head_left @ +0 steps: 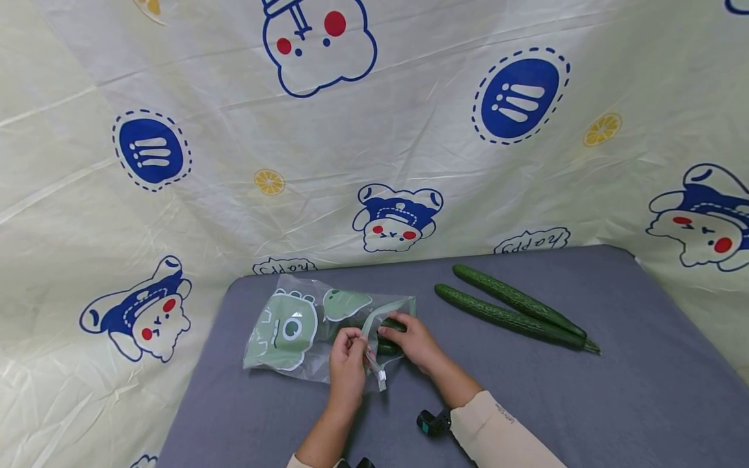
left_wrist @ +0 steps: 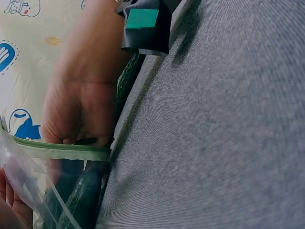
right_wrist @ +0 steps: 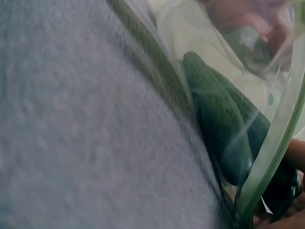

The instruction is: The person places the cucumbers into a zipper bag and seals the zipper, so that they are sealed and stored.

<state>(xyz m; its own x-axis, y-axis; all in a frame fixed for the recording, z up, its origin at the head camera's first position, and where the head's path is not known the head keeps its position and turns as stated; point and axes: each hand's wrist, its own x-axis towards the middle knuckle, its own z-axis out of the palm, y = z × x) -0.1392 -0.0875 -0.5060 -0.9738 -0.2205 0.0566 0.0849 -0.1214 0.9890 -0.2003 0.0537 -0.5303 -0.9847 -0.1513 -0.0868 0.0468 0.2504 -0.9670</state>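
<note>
A clear zip bag [head_left: 297,331] with a green cartoon print lies on the table's left part, its mouth facing right. My left hand [head_left: 348,364] pinches the bag near its opening, beside the white slider [head_left: 382,377]. At the mouth, my right hand [head_left: 418,343] holds the end of a cucumber [head_left: 389,348] with curled fingers. Through the film in the right wrist view, two cucumbers [right_wrist: 214,119] show side by side inside the bag. The right fingertips are partly hidden by the bag's green-edged rim [left_wrist: 62,150] in the left wrist view.
Two long cucumbers [head_left: 503,316] lie to the right on the grey cloth-covered table [head_left: 632,396], touching near their right ends. Behind the table hangs a pale curtain [head_left: 328,136] with cartoon prints. A black wrist device [head_left: 432,422] sits by the right sleeve.
</note>
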